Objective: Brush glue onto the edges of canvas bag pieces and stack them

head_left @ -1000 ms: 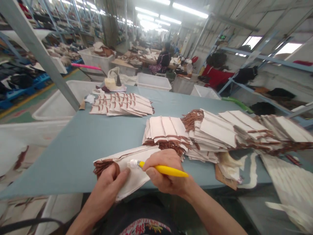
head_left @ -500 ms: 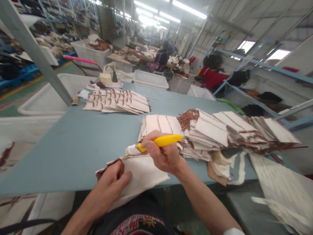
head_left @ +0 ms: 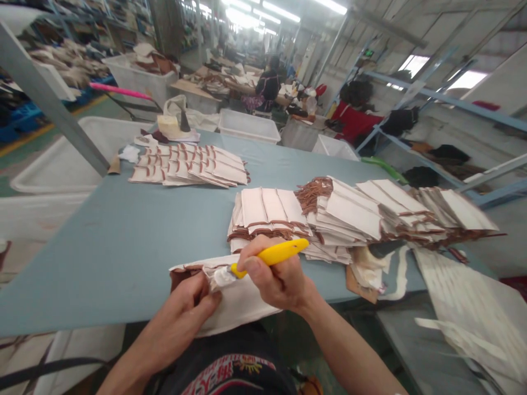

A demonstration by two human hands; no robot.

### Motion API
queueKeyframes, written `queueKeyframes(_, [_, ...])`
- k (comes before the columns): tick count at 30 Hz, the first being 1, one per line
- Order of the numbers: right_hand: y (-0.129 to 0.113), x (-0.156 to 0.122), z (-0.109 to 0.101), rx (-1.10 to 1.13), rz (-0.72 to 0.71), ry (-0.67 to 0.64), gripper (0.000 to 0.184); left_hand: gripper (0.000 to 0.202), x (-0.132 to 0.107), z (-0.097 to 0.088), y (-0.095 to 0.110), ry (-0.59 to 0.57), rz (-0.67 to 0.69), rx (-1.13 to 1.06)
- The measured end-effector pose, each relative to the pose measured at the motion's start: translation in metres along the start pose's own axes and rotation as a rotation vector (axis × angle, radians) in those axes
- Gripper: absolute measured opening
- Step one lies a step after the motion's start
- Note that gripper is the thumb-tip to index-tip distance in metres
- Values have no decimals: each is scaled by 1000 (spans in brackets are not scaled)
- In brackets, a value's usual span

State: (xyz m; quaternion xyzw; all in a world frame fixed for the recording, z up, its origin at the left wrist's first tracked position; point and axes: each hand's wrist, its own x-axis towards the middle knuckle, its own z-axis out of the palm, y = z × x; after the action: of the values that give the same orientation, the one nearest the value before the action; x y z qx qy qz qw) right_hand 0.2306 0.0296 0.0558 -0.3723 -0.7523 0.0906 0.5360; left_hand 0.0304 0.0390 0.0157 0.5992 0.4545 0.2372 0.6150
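Observation:
My left hand (head_left: 191,302) is closed on the edge of a cream fabric piece with a brown inner side (head_left: 247,299), which lies at the table's front edge. The thumb rests on top of the cloth, while the other fingers curl into the fold. In my right hand (head_left: 278,277) is a brush with a yellow handle (head_left: 284,251). Its white-coated bristles (head_left: 223,276) touch the fabric's upper edge, just beside my left fingertips. Right behind my right hand stands a stack of cream pieces with brown edges (head_left: 272,206).
The blue-grey table (head_left: 123,247) carries fanned cream pieces (head_left: 189,164) at the back left and more stacks (head_left: 354,214) on the right. Pale strips (head_left: 465,307) hang at the right. White bins (head_left: 249,129) stand behind; a metal post (head_left: 61,104) rises at the left. A person (head_left: 268,82) sits far back.
The brush has moved down onto the fabric's edge near my left fingers. The fabric's far edge now lies more opened out, showing a cream strip behind the fold. The view has shifted slightly.

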Motion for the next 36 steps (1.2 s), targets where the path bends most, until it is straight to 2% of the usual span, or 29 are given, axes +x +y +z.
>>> queueKeyframes(3, [3,-2,4,14,-71,15,36,26,3,6,-3,-45,83,48])
queueKeyframes(5, [5,-4,6,17,-60,48,39,27,5,7,-7,-4,198,168])
queueKeyframes(7, [3,-11,4,28,38,128,40,32,7,6,-14,82,367,369])
queueKeyframes(11, [-5,-31,-9,63,279,375,32,37,9,2,-34,269,766,893])
queueKeyframes(13, [-9,-37,-11,19,294,377,25,37,11,1,-41,328,850,1024])
queueKeyframes(16, [-15,-38,-3,-48,207,286,18,38,14,2,-43,369,880,1071])
queueKeyframes(22, [-28,-42,18,-180,-62,120,15,37,16,4,-42,447,873,1160])
queueKeyframes(26, [-30,-43,15,-173,-70,101,18,36,15,5,-44,479,855,1189])
queueKeyframes(31, [-21,-36,14,-170,-32,152,11,36,17,5,-41,478,855,1213])
queueKeyframes(36, [-25,-40,20,-179,-54,38,12,36,16,4,-42,485,871,1217])
